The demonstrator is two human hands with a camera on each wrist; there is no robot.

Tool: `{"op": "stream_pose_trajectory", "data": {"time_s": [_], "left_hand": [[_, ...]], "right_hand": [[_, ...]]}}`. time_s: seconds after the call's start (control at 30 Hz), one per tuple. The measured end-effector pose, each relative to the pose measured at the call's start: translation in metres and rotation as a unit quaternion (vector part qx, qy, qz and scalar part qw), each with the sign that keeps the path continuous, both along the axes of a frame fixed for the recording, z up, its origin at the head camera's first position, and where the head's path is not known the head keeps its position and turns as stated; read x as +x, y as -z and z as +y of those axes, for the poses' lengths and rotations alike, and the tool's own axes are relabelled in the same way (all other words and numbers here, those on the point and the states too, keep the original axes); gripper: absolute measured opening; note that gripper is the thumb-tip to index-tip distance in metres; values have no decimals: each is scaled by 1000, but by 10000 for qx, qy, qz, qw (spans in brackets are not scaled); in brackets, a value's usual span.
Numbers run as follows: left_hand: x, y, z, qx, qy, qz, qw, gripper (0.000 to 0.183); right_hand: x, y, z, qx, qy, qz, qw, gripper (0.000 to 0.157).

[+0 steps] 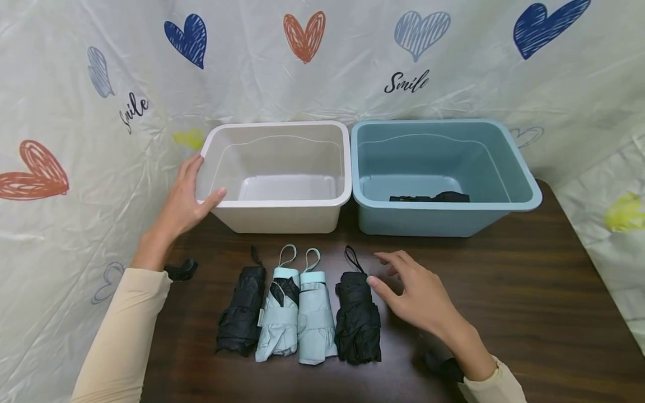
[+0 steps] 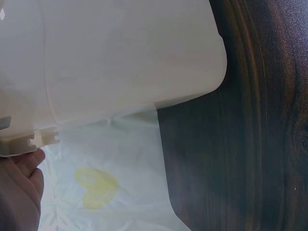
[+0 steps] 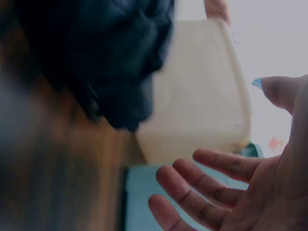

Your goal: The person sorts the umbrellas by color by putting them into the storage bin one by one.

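Observation:
My left hand (image 1: 182,198) grips the left end of a cream plastic bin (image 1: 282,218), its thumb over the front rim. In the left wrist view those fingers (image 2: 30,163) curl at the bin's rim. Folded umbrellas lie in a row in front of the bins: a black umbrella (image 1: 242,313) at the left, two pale blue ones, a left umbrella (image 1: 279,330) and a right umbrella (image 1: 316,322), and another black umbrella (image 1: 358,319) at the right end. Close beside that last one, my right hand (image 1: 420,294) hovers with fingers spread and nothing held, thumb near its top.
A blue plastic bin (image 1: 418,221) stands right against the cream one, with a dark item (image 1: 443,197) lying inside. Both bins sit at the back of the dark wooden table (image 1: 544,291). A white sheet (image 1: 347,67) printed with hearts hangs behind them.

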State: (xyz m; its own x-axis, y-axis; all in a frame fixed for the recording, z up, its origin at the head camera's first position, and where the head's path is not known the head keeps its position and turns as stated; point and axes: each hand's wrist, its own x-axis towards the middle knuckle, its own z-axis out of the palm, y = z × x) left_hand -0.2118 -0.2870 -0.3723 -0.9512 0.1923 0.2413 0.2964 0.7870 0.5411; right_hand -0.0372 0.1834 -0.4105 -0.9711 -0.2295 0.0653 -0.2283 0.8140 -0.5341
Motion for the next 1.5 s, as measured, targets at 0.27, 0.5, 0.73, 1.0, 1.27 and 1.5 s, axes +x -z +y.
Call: {"op": "stream_pose_trajectory", "data": {"time_s": [0.27, 0.5, 0.73, 1.0, 1.27, 1.5], "left_hand": [[-1, -2, 1, 12, 68, 65, 10000, 94], [-2, -2, 1, -43, 95, 37, 9999, 95], [-2, -1, 1, -68, 95, 43, 9999, 95], [-2, -2, 1, -77, 75, 29, 9999, 95], [-1, -2, 0, -86, 44, 0, 10000, 94], [1, -1, -1, -56, 34, 19, 10000, 95]], "right_hand": [[17, 28, -32, 155, 450, -496, 9976, 76], [26, 35, -44, 173, 755, -933, 9926, 92], [32, 35, -53, 284, 986, -1282, 9864, 105], [36, 34, -57, 272, 993, -1415, 9846, 110], [36, 35, -58, 164, 1018, -1309, 9860, 100], [37, 35, -56, -168, 904, -1305, 9872, 85]]}}
